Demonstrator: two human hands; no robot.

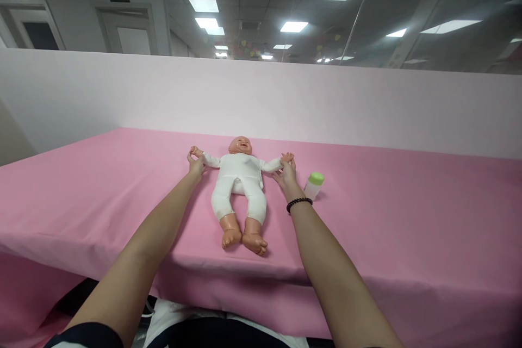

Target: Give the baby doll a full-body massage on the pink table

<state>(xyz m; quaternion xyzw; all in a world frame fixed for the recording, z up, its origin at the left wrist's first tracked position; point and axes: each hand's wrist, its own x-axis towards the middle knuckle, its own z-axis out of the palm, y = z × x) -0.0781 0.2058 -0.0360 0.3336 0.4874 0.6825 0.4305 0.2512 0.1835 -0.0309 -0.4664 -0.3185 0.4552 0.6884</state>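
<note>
A baby doll (240,174) with a white cloth body lies on its back on the pink cloth (387,217), its head toward the far wall and its feet toward me. Both of its arms are stretched out sideways. My left hand (196,164) is closed around the doll's hand and wrist on the left. On the other side, my right hand (286,172) grips the doll's other wrist, and the doll's fingers stick out above mine. Just right of my right wrist, a small white bottle with a green cap (314,185) stands on the cloth.
A low white wall (261,98) runs along the far edge of the pink-covered table. Above it are glass panels reflecting ceiling lights, with doors at the far left. The cloth hangs over the near edge, close to my body.
</note>
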